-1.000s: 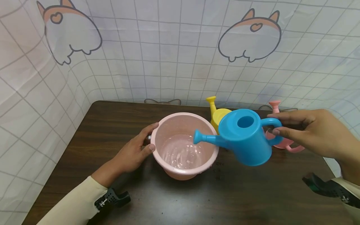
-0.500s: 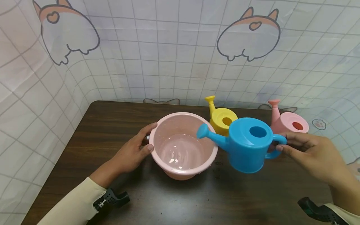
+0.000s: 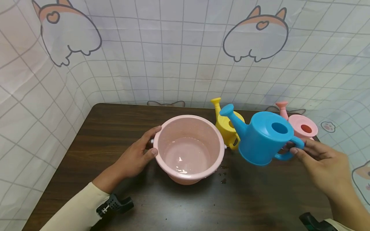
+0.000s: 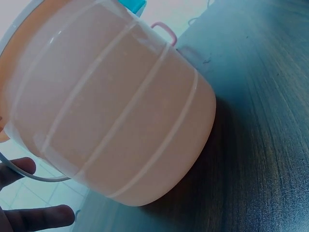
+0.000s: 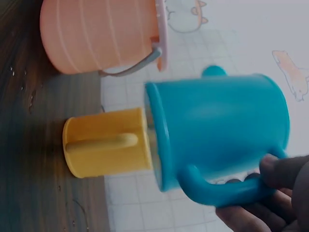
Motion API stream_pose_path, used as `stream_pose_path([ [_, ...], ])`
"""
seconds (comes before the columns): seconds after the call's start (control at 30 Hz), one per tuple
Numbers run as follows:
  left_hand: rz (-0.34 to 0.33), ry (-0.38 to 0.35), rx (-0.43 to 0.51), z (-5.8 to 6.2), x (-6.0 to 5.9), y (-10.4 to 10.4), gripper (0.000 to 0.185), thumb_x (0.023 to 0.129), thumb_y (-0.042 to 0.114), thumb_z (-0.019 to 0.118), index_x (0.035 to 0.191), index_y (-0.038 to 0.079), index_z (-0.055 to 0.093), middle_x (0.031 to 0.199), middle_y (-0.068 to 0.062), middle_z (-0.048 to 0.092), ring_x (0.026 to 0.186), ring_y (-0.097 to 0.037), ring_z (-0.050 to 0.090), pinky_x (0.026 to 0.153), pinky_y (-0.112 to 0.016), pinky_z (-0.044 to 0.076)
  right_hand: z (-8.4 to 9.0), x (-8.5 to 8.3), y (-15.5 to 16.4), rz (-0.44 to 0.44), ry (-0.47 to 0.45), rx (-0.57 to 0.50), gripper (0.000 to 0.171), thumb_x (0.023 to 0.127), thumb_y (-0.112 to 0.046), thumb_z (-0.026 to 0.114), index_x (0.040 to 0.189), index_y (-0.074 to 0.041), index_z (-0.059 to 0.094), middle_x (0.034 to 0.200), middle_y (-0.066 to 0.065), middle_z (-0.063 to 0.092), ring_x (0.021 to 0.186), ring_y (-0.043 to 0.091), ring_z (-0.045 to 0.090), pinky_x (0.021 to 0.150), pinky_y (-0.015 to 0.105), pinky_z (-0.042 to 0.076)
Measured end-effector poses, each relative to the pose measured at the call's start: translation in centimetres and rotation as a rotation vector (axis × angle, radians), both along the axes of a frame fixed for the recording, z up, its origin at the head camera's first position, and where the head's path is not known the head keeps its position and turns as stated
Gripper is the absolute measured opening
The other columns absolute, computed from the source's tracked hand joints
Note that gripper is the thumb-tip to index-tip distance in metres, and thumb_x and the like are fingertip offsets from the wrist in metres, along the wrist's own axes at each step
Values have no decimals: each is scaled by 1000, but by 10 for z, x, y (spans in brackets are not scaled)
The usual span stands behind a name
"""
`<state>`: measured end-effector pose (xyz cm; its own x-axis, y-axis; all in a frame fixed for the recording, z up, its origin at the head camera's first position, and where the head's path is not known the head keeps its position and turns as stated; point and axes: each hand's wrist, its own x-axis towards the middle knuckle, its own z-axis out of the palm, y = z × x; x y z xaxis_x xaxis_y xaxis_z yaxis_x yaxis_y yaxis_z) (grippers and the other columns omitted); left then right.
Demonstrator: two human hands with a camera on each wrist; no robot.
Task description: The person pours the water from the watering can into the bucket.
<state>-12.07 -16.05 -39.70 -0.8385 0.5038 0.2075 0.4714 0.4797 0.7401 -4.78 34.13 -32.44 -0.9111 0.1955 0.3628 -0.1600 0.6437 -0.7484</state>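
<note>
A pink bucket with water in it stands mid-table, its grey handle hanging down behind it. My left hand holds the bucket's left rim, thumb on the near side and fingers at the outer wall. In my right hand is a blue watering can, gripped by its loop handle. The can is raised off the table and its spout points up to the left. Behind it stand a yellow watering can, partly covered by the blue one, and a pink watering can.
Water drops lie on the dark wood table right of the bucket. A white gridded cloth with cartoon animals hangs along the back and sides.
The blue watering can has moved right, away from above the bucket, and its spout has tipped upward. The water's ripples have calmed. My left hand stays on the rim.
</note>
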Motion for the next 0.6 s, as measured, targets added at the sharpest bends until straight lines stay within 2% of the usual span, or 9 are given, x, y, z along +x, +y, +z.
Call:
stream_pose_path([
  [0.13, 3, -1, -8, 0, 0, 0, 67, 105, 58, 44, 162, 33, 20, 149, -13, 49, 118, -32, 64, 92, -60, 50, -1, -3, 1, -105, -2, -71, 34, 92, 0, 74, 125, 7, 69, 98, -27, 70, 88, -9, 67, 73, 11, 49],
  [0.23, 9, -4, -17, 2, 1, 1, 66, 105, 58, 44, 162, 33, 20, 150, -12, 49, 119, -33, 63, 92, -59, 50, -2, -7, 1, -150, 14, -93, 34, 93, -3, 74, 126, 4, 69, 102, -22, 72, 90, -8, 68, 74, 12, 50],
  [0.37, 10, -7, -15, 3, 1, 1, 66, 105, 56, 45, 162, 33, 20, 149, -12, 49, 119, -32, 63, 92, -57, 50, -4, -15, 0, -223, 10, -133, 35, 94, -8, 74, 128, 2, 69, 108, -13, 74, 88, -7, 69, 69, 15, 52],
  [0.5, 10, -1, -17, 2, 0, 1, 66, 106, 56, 45, 162, 33, 20, 149, -12, 49, 118, -30, 64, 91, -56, 51, -9, -24, -2, -313, -33, -168, 42, 94, -16, 75, 132, -1, 68, 116, -1, 73, 85, -10, 67, 63, 16, 52],
  [0.6, 9, 3, -17, 1, 0, 1, 66, 106, 55, 45, 163, 33, 20, 149, -12, 49, 118, -29, 64, 91, -56, 51, -14, -30, -1, -368, -85, -171, 45, 94, -24, 75, 134, -5, 68, 120, 3, 71, 82, -13, 66, 62, 14, 51],
])
